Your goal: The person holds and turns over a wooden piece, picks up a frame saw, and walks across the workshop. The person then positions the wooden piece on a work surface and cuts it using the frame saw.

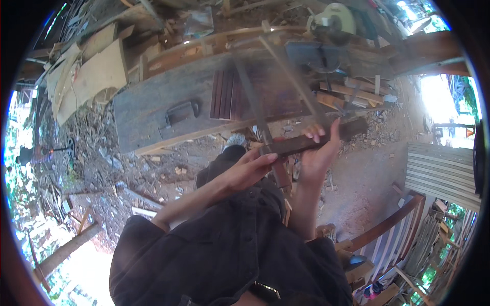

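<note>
Both my hands hold a dark wooden bar (343, 131) roughly level in front of my chest. My left hand (249, 170) grips its left end, thumb lying along the top. My right hand (319, 151) wraps the bar near its middle, fingers curled over the far edge. Two long thin slats (292, 76) rise from the bar toward the bench and look blurred. I wear a dark shirt (224, 250) with the sleeves rolled up.
A grey wooden workbench (145, 115) stands ahead, carrying a black handled tool (181, 112) and a stack of dark slats (228, 95). A round power saw (334, 20) sits at the back. Pale planks (97, 71) lean left; ribbed panels (444, 173) and a curved rail (388, 224) are right. Wood scraps litter the dirt.
</note>
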